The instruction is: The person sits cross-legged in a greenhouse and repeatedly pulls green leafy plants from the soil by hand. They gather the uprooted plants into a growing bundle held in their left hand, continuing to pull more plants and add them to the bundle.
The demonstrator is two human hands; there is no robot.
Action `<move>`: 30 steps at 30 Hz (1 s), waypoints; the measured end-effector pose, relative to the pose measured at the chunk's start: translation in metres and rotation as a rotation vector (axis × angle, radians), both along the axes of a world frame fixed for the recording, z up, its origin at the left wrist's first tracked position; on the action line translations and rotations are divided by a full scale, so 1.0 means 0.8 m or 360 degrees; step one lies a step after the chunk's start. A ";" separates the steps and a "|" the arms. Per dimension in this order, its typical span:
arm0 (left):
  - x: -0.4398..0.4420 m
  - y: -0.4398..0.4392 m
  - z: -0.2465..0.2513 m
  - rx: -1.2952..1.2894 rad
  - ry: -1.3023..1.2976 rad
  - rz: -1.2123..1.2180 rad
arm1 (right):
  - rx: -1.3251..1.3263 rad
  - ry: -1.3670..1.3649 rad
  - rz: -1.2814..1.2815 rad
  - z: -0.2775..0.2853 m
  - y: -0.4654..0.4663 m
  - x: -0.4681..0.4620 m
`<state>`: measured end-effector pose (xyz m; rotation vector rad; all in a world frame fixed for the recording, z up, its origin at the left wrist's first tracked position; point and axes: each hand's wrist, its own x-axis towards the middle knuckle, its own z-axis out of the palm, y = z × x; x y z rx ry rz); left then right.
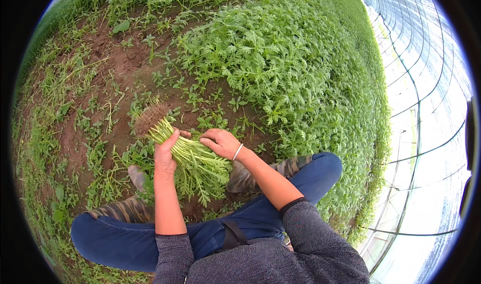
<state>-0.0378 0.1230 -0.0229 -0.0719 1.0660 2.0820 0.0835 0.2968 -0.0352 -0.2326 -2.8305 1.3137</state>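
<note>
My left hand (pixel 166 152) is closed around the stems of a thick bunch of leafy greens (pixel 195 158) with jagged leaves. The bunch lies tilted, its brown, matted roots (pixel 151 118) pointing up and left and its leaves spreading down and right over my lap. My right hand (pixel 221 143), with a pale bangle at the wrist, is at the right upper side of the bunch, its thumb and fingers bent near the stems. Whether those fingers pinch a stem cannot be made out.
Dense standing greens (pixel 270 58) grow ahead and to the right. Reddish-brown soil (pixel 124 64) with scattered small plants lies ahead and left. My bent legs in blue trousers (pixel 116 242) and camouflage boots (pixel 126 210) frame the bunch. A greenhouse wall of plastic film (pixel 432 133) curves along the right.
</note>
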 end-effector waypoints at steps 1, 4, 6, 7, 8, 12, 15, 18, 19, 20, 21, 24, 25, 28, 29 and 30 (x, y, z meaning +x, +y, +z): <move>-0.011 -0.007 0.008 -0.0071 0.0124 0.0043 | 0.0218 0.0140 0.0008 -0.009 0.018 0.001; -0.046 -0.027 0.030 -0.0494 0.0593 0.0376 | 0.0845 -0.0036 0.0090 -0.045 0.090 0.013; -0.065 -0.040 0.041 -0.0681 0.0739 0.0628 | 0.1068 -0.0641 0.0095 -0.071 0.140 0.027; -0.073 -0.047 0.045 -0.0699 0.0765 0.0717 | 0.1189 -0.0897 0.0086 -0.083 0.169 0.033; -0.081 -0.056 0.049 -0.0601 0.0540 0.0759 | 0.1203 -0.1138 -0.0006 -0.097 0.195 0.036; -0.092 -0.054 0.041 -0.0296 0.0083 0.0859 | 0.1354 -0.1643 -0.0283 -0.142 0.284 0.060; -0.090 -0.032 0.027 -0.0563 0.0099 0.0770 | 0.1843 -0.1970 -0.0390 -0.174 0.319 0.080; -0.080 -0.010 0.019 -0.0676 0.0263 0.0556 | 0.1292 -0.2143 -0.0600 -0.188 0.343 0.103; -0.080 -0.003 0.017 -0.0684 0.0214 0.0508 | 0.0957 -0.2121 -0.0762 -0.191 0.346 0.108; -0.078 0.003 0.017 -0.0670 0.0181 0.0464 | 0.1135 -0.2171 -0.0156 -0.195 0.341 0.114; -0.076 0.008 0.017 -0.0680 0.0141 0.0424 | 0.1355 -0.2199 0.0410 -0.196 0.335 0.117; -0.071 0.013 0.018 -0.0514 0.0064 0.0207 | 0.1038 -0.2019 0.0234 -0.187 0.298 0.118; -0.069 0.013 0.017 -0.0482 0.0071 0.0165 | 0.1140 -0.2005 0.0616 -0.179 0.282 0.109; -0.062 0.004 0.008 -0.0481 0.0115 -0.0013 | 0.1117 -0.1910 0.0778 -0.132 0.245 0.068; -0.058 0.001 0.003 -0.0473 0.0081 -0.0075 | 0.1088 -0.1731 0.0779 -0.109 0.234 0.050; -0.055 -0.002 -0.004 -0.0510 0.0028 -0.0163 | 0.0579 -0.1506 0.0224 -0.075 0.225 0.044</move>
